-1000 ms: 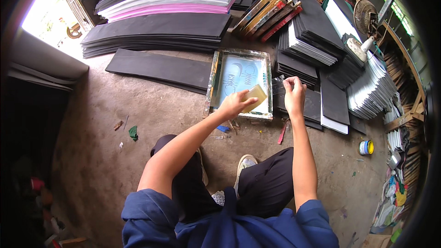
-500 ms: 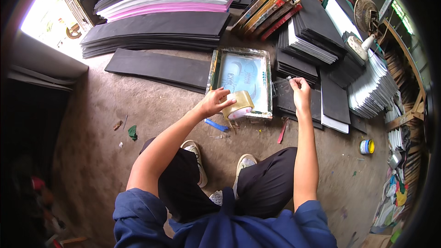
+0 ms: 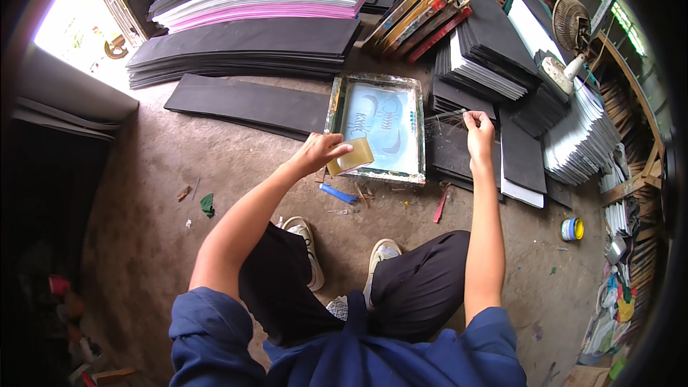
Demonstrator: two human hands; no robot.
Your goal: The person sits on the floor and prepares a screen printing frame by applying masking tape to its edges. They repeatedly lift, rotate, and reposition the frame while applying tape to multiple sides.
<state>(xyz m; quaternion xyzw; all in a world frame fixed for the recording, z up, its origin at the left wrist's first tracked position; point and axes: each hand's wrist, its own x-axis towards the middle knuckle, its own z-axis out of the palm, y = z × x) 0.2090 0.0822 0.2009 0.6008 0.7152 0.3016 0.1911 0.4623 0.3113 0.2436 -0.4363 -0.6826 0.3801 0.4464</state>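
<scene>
Two bare forearms reach forward, sleeves rolled up. Left hand (image 3: 317,154) grips a roll of packing tape (image 3: 352,157), glossy, yellowish, cylindrical, tilted over the near-left corner of the screen-printing frame (image 3: 421,127). Right hand (image 3: 480,140), raised beyond the frame's right edge, fingertips pinched on a thin clear tape strip (image 3: 449,114); its run toward the roll is too faint to trace. Frame: rectangular, paint-crusted rim, pale blue mesh (image 3: 398,111). Matte black sheets (image 3: 247,106) lie flat off its left edge.
</scene>
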